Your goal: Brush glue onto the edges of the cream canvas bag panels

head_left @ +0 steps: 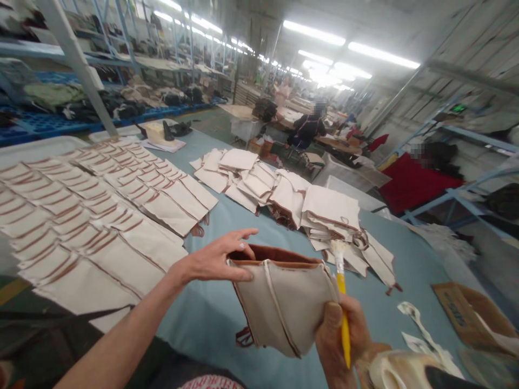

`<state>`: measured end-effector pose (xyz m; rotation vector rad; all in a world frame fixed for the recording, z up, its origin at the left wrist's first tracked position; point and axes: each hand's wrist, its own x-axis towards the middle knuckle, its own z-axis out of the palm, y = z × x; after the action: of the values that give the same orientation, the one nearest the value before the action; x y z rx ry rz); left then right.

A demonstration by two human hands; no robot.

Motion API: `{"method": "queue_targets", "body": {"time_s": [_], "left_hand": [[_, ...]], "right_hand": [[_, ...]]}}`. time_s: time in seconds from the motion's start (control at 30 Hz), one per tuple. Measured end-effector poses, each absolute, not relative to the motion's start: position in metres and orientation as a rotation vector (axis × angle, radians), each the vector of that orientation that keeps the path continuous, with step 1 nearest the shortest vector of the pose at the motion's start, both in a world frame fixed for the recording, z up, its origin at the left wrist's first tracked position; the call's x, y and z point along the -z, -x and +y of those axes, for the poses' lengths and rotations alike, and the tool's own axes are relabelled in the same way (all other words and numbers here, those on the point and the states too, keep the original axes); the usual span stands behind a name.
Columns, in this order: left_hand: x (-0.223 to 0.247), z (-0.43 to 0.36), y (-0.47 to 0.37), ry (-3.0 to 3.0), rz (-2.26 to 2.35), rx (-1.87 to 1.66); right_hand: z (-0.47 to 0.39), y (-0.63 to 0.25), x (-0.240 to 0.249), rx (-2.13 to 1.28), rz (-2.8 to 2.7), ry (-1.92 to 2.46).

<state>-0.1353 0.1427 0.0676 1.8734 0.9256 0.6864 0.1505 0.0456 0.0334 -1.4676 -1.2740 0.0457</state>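
Observation:
A cream fabric bag with brown trim and a brown lining is held up in front of me, its opening facing upward. My left hand pinches its upper left corner, thumb outside on the cloth and some fingers inside the opening; the index finger stretches out above. At the bag's right side, my right hand grips the cloth with the thumb in front. The same hand also holds a brush, its yellow handle upright and pale bristles up. A brown cord loop hangs at the bag's lower left.
Overlapping rows of cream pieces cover the left of the blue-green table. A loose pile of similar bags lies beyond my hands. To the right are a cardboard box, white scraps and a pale container. People sit farther back.

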Motion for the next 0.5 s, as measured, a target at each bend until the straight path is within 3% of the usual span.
{"method": "queue_targets", "body": {"time_s": [0.23, 0.5], "left_hand": [[-0.026, 0.178, 0.098, -1.752, 0.782, -0.404], [-0.005, 0.202, 0.092, -1.716, 0.787, -0.217]], "right_hand": [[0.07, -0.179, -0.021, -0.239, -1.199, 1.722], [0.1, -0.205, 0.031, -0.399, -1.146, 1.78]]}}
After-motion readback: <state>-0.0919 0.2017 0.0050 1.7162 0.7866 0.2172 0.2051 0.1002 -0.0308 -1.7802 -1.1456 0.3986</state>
